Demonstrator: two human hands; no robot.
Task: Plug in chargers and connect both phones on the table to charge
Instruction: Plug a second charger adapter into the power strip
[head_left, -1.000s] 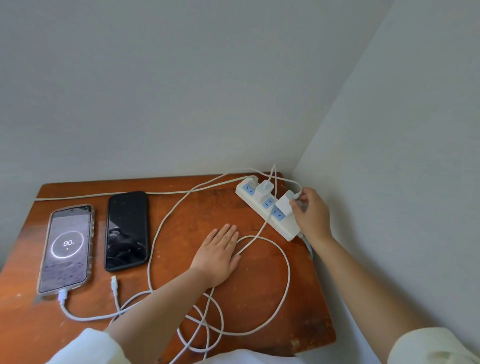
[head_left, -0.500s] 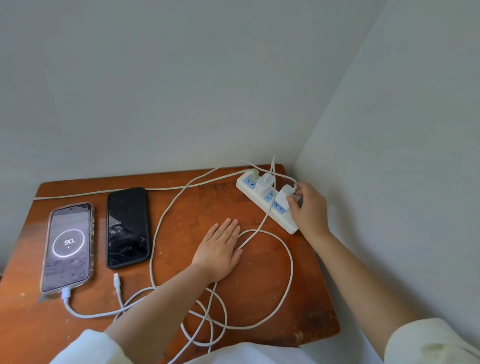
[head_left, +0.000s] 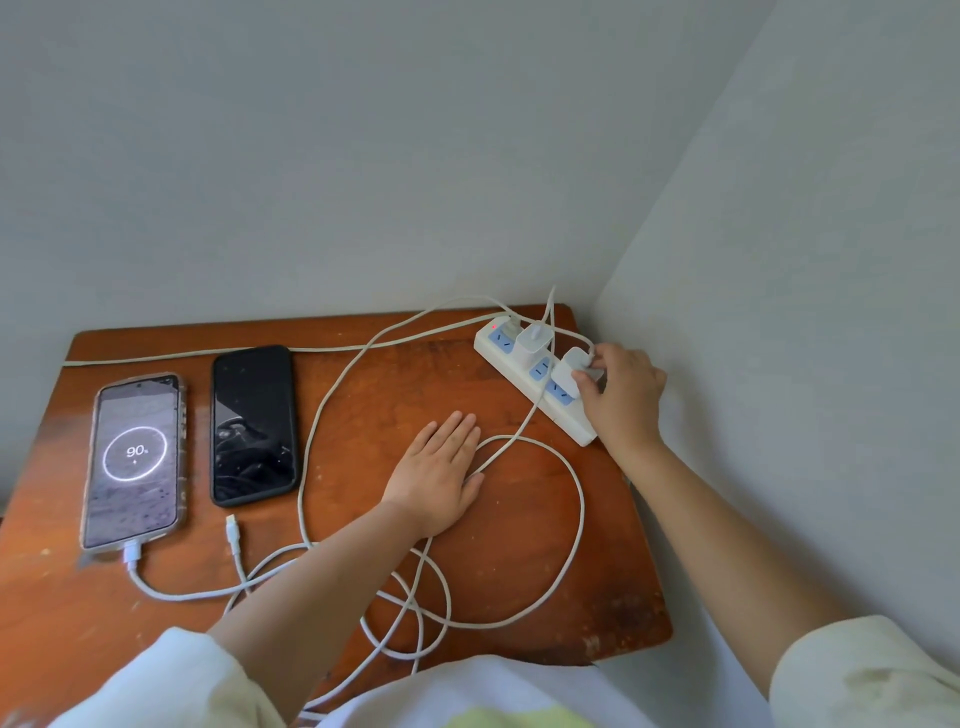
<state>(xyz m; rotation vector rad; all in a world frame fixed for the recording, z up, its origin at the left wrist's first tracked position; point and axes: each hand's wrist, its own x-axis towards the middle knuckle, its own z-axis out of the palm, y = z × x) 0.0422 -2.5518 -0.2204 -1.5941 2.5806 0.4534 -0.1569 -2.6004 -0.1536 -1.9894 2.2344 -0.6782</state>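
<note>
On the wooden table (head_left: 519, 519) a white power strip (head_left: 524, 382) lies at the back right with a red light on. One white charger (head_left: 532, 340) stands plugged into it. My right hand (head_left: 621, 397) grips a second white charger (head_left: 569, 375) seated in the strip. My left hand (head_left: 439, 475) rests flat on the table, fingers apart, over a white cable. At the left a lit phone (head_left: 134, 460) shows 90 with a cable in its port. Beside it lies a dark phone (head_left: 253, 423), and a loose cable end (head_left: 232, 527) lies just below it, apart from it.
White cables loop over the table's middle and front (head_left: 519, 545). A thin cord runs along the back edge (head_left: 182, 355). Grey walls meet in a corner behind the power strip, close to my right hand.
The view has shifted slightly. My right hand stays on the second charger at the strip, pressing it lower. My left hand has not moved from the table.
</note>
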